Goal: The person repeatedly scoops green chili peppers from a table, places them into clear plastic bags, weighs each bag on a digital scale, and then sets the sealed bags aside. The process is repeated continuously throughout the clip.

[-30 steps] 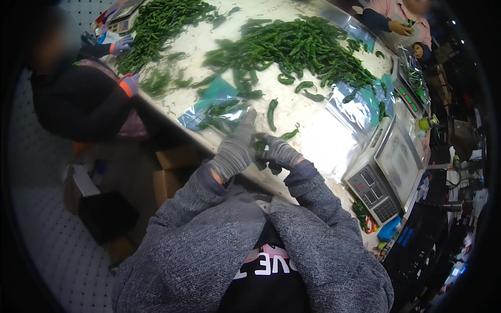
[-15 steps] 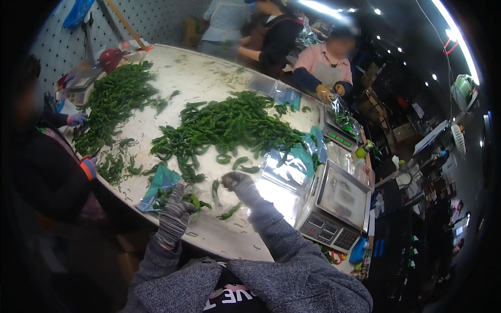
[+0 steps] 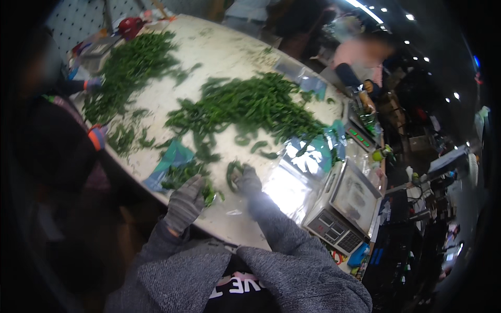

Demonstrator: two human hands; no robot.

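Observation:
My left hand (image 3: 186, 204), in a striped grey glove, is curled at the near edge of a clear and teal plastic bag (image 3: 169, 160), its fingertips against the bag's mouth. Green peppers (image 3: 189, 171) lie in that mouth and spill out beside my fingers. A little to the right, my right hand (image 3: 249, 182), gloved in grey too, pinches a curved green pepper (image 3: 231, 175) just above the white tabletop. Motion blurs both hands somewhat. Beyond them spreads a large heap of green peppers (image 3: 250, 107), with a few loose ones at its near side.
A digital scale (image 3: 339, 206) stands right of my right arm, near flat plastic bags (image 3: 300, 159). Another scale (image 3: 360, 133) is farther back. At left, a co-worker's gloved hand (image 3: 97, 136) is beside a second pepper heap (image 3: 135, 62). A person in pink works at the far right.
My right hand has closed on a pepper and drawn near the bag. The left hand stays at the bag's mouth. The whole view has shifted with my head.

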